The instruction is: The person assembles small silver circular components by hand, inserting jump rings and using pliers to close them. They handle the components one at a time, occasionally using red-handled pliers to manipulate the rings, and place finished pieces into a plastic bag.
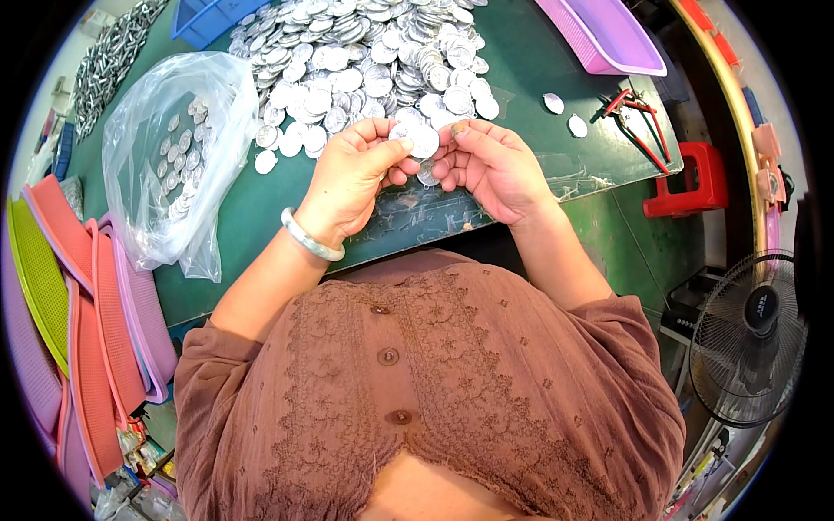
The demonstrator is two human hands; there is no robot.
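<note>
Near the table's front edge I hold a round silver medallion (423,141) up between my two hands. My left hand (356,178), with a pale bangle (311,236) on its wrist, is closed and pinches the medallion between thumb and fingers. My right hand (493,167) is closed too, its thumb and forefinger at the medallion's right edge. Another silver disc (426,174) shows just below, between the hands; whether fingers touch it I cannot tell. Beyond my hands spreads a large heap of similar silver medallions (347,65), some with a small loop.
Left on the green table (556,152) stands a clear plastic bag (187,156) with medallions inside. A blue bin (204,22), dark metal parts (113,69), a purple basket (599,39) and red-handled pliers (638,126) lie around. Stacked baskets (95,347), a red stool (695,182) and a fan (751,339) flank me.
</note>
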